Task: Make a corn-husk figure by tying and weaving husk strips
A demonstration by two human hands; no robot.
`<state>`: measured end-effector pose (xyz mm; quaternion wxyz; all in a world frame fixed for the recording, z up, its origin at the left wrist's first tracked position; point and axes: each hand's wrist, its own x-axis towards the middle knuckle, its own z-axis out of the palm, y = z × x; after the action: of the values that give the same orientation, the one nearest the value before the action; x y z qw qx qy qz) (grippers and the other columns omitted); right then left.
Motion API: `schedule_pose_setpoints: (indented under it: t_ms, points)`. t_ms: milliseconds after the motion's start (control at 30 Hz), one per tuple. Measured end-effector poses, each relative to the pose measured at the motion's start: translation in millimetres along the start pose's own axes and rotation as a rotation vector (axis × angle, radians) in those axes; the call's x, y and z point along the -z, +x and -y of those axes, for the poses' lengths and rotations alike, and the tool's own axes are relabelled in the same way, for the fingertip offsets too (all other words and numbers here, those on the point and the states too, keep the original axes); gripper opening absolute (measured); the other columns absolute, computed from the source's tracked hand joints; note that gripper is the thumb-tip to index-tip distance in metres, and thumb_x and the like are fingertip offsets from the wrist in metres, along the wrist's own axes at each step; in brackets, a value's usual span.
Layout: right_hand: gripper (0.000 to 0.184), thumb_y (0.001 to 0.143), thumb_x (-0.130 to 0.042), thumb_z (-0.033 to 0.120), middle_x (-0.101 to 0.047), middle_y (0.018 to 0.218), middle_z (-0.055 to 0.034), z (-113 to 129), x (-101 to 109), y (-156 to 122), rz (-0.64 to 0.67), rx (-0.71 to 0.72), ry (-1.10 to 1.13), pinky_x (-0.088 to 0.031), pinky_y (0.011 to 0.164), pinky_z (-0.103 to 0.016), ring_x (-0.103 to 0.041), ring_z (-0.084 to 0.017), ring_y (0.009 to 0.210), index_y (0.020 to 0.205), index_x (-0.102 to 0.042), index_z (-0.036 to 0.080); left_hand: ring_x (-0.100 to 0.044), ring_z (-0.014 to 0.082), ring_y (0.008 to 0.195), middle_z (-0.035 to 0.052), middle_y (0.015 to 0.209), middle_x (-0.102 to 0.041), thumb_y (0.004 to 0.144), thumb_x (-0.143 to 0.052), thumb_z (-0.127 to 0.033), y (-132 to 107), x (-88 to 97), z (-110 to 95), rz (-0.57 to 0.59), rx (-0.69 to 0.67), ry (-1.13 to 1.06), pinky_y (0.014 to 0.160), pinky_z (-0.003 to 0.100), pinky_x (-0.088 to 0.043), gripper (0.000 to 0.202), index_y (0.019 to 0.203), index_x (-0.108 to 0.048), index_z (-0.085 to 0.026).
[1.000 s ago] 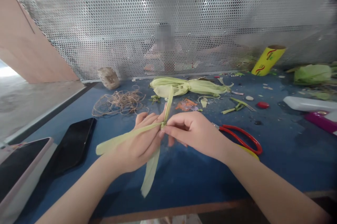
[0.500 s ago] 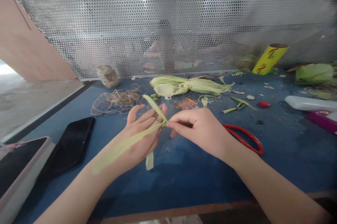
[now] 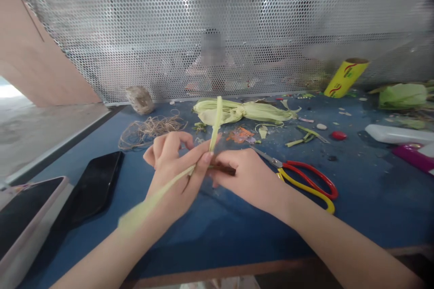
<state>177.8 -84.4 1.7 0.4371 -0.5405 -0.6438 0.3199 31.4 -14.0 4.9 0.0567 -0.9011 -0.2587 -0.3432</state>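
Observation:
My left hand [image 3: 174, 171] pinches pale green corn husk strips [image 3: 214, 124] between thumb and fingers. One strip stands upward from the pinch, another trails down over my left wrist. My right hand [image 3: 244, 179] is closed on the same strips right beside the left, fingers curled under. Both hands hover over the blue table [image 3: 237, 230]. A tied bundle of corn husk [image 3: 251, 110] lies farther back. Red and yellow scissors [image 3: 305, 178] rest just right of my right hand.
A coil of brown twine [image 3: 152, 130] and a stone [image 3: 139, 99] lie at the back left. Two dark phones [image 3: 91, 187] sit at the left. A yellow roll [image 3: 344, 77], husk scraps, a red cap [image 3: 338, 135] and a white case [image 3: 396, 134] are at the right. Perforated metal mesh [image 3: 237, 22] walls the back.
The upper strip swung from leaning left to standing upright. The hanging strip below the hands is gone from view. My hands shifted slightly left, uncovering the scissors' blades and yellow handle.

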Motion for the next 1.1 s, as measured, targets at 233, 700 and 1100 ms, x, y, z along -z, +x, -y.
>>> schedule_pose_setpoints:
  t_ms: [233,700,1100]
  points:
    - [0.024,0.078,-0.049,0.017,-0.056,0.062,0.006,1,-8,-1,0.133,-0.126,0.478,-0.038,0.047,-0.02,-0.047,-0.007,0.048,0.093,-0.031,0.022,-0.056,0.0181,0.072,0.0027,0.075,-0.065,0.089,-0.04,-0.025,2,-4.7,4,-0.035,-0.12,-0.124,0.07,0.034,-0.035,0.024,0.105,-0.059,-0.022]
    - [0.014,0.086,-0.045,0.034,-0.05,0.04,0.0091,-1,8,9,0.082,-0.188,0.48,-0.033,0.033,-0.014,-0.045,-0.006,0.029,0.088,-0.044,0.02,-0.06,0.0175,0.079,0.0062,0.093,-0.066,0.09,-0.034,-0.031,5,-8.1,7,0.158,-0.019,-0.358,0.072,0.029,-0.048,0.032,0.113,-0.052,-0.017]
    - [0.012,0.083,-0.05,0.033,-0.047,0.04,0.0103,-3,0,7,-0.14,-0.054,0.432,-0.032,0.028,-0.014,-0.039,-0.004,0.025,0.083,-0.049,0.021,-0.047,0.0101,0.042,-0.0049,0.045,-0.047,0.088,-0.04,-0.039,7,-14.8,-12,0.039,0.455,-0.807,0.045,0.022,-0.045,0.033,0.096,-0.062,-0.016]
